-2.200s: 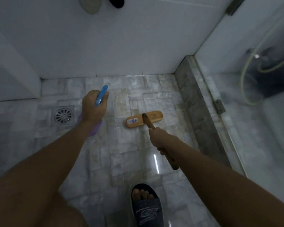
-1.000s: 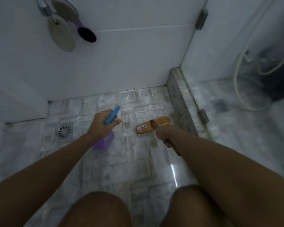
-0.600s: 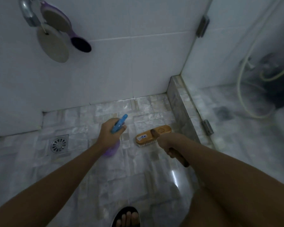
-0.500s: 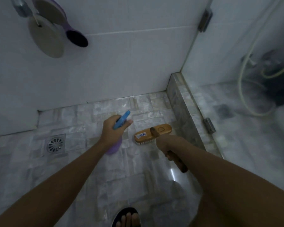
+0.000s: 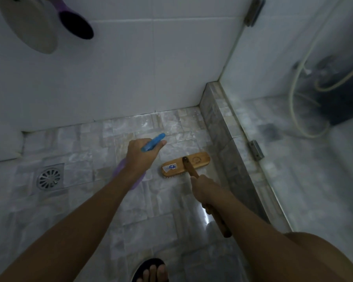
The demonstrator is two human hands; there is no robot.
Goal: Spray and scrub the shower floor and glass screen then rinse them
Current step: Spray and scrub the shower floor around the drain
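Head view, near to far: a sandalled foot (image 5: 151,270) shows at 6 o'clock, where knees filled the frame a second ago. Since then the shower floor (image 5: 86,200) has slid lower in frame. The right hand (image 5: 205,189) is closed around the wooden scrub brush (image 5: 184,164) handle, its head flat on the tiles. At its 9 o'clock, the left hand (image 5: 142,157) grips a purple spray bottle (image 5: 120,169), contents hidden. The glass screen (image 5: 293,139) stands at 3 o'clock.
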